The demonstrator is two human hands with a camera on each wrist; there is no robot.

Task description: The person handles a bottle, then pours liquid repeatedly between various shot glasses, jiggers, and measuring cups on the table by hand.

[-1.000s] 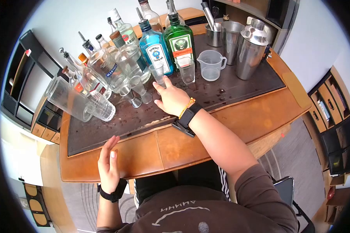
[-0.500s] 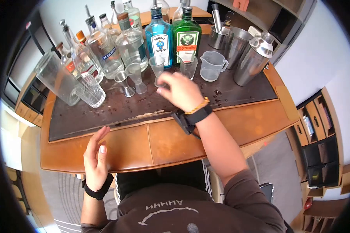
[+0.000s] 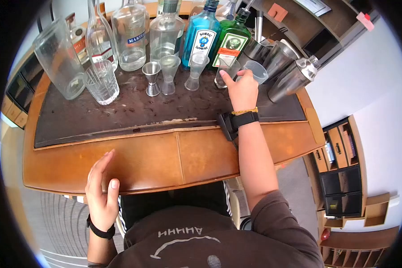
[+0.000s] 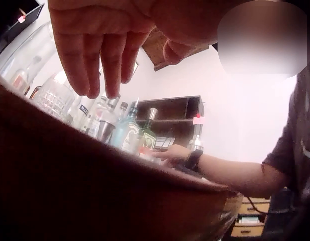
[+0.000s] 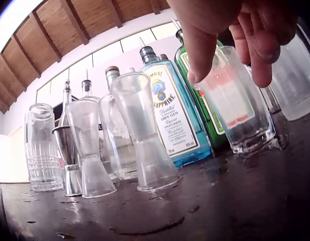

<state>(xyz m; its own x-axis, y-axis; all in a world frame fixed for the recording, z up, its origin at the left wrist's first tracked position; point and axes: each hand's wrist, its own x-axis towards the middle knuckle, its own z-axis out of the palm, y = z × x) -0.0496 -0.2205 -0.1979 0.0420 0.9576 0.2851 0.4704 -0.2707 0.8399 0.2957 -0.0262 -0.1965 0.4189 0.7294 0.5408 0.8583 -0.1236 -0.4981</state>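
Observation:
In the head view my right hand (image 3: 244, 91) is at a small clear shot glass (image 3: 223, 80) that stands on the dark mat. The right wrist view has the thumb (image 5: 201, 63) by the near left side of the shot glass, with the fingers (image 5: 260, 60) spread past its right side. Just behind that hand is a clear plastic measuring jug (image 3: 257, 71), partly covered by it. To the left stand two clear plastic jiggers (image 3: 197, 71) and a steel jigger (image 3: 152, 78). My left hand (image 3: 102, 192) hovers before the front table edge, fingers extended, holding nothing.
A blue gin bottle (image 3: 202, 38) and a green liqueur bottle (image 3: 231, 43) rise close behind the shot glass. A steel shaker (image 3: 295, 78) leans in view at right. A cut-glass tumbler (image 3: 102, 85) and a tall glass vessel (image 3: 58, 58) stand at left. Water drops dot the mat (image 3: 120, 116).
My right hand has moved right, from beside the plastic jigger to the shot glass. The left hand keeps about the same pose. The head view has shifted and turned.

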